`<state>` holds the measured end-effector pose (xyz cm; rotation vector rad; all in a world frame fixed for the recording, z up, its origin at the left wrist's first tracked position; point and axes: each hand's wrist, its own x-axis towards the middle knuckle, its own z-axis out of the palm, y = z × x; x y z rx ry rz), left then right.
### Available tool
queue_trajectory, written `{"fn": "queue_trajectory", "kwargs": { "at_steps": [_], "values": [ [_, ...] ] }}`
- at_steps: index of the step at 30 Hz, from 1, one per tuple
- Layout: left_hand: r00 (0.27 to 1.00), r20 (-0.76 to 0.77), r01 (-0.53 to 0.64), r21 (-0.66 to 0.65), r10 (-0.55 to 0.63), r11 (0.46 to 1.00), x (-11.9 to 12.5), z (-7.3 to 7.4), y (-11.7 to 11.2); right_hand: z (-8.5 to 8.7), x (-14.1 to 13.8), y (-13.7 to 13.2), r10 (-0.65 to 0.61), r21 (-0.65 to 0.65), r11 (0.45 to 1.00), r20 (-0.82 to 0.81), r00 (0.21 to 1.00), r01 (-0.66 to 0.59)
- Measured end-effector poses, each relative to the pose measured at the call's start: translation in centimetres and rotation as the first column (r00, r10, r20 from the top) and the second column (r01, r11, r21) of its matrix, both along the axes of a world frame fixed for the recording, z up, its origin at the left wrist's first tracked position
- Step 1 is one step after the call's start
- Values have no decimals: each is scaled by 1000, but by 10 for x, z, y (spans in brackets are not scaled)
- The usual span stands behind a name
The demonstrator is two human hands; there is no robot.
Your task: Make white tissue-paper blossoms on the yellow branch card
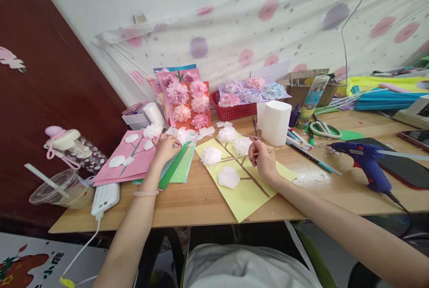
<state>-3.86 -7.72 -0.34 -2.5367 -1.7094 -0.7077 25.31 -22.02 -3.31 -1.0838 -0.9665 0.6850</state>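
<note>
My right hand [263,159] is closed around a thin wooden stick [231,159], held low over a yellow sheet [241,209]. On that sheet are brown branch lines, several fluffy white paper flowers [211,156] and a flat white paper hexagon [229,177]. My left hand [166,146] has its fingers curled together beside loose white tissue paper [185,135], above green paper sheets [179,167]. What its fingertips hold, if anything, is hidden. A pink sheet [117,178] with white paper pieces lies to its left.
At the right lie a blue glue gun [365,160], scissors [325,129], markers [310,156] and a phone [398,163]. A white roll [276,122] stands behind my right hand, near a red basket [236,112]. A plastic cup [63,189] and power bank [105,198] are at left.
</note>
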Motion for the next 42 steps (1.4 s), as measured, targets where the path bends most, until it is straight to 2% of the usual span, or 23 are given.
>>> {"fn": "queue_trajectory", "kwargs": {
  "at_steps": [3, 8, 12, 14, 16, 20, 22, 26, 31, 35, 42],
  "values": [
    [979, 204, 42, -55, -30, 998, -4, 11, 2, 1, -1, 0, -12, 12, 1000, -10, 1000, 12],
    [885, 441, 255, -189, -150, 948, 7, 30, -14, 2, 0, -1, -45, 95, 994, -14, 999, 46],
    [844, 445, 469, -345, -299, 813, 43, 37, -42, 5, 4, -3, -86, 174, 981, 1, 996, 85],
    [845, 451, 482, -407, -288, 775, 67, 36, -56, 7, 6, -2, -117, 194, 974, -10, 993, 117],
    [868, 440, 440, -467, -229, 767, 89, 32, -66, 7, 9, -1, -143, 195, 970, -33, 989, 147],
    [959, 268, 204, -406, -97, 891, 119, 18, -74, 4, 11, 1, -180, 190, 965, -24, 983, 182],
    [981, 181, 128, -359, -66, 925, 124, 12, -74, 3, 10, 2, -189, 206, 962, 32, 981, 178],
    [992, 97, 109, -291, -84, 951, 124, 7, -75, 2, 7, 2, -196, 222, 960, 99, 976, 170],
    [999, -29, 30, -264, -39, 964, 125, 4, -81, 5, 9, 0, -208, 231, 954, 51, 977, 191],
    [998, -58, 23, -251, -38, 968, 126, 2, -86, 6, 8, -1, -167, 228, 962, 60, 984, 149],
    [996, -75, 36, -201, -52, 979, 123, 5, -90, 4, 8, 3, -176, 175, 970, 12, 984, 171]
  ]
}}
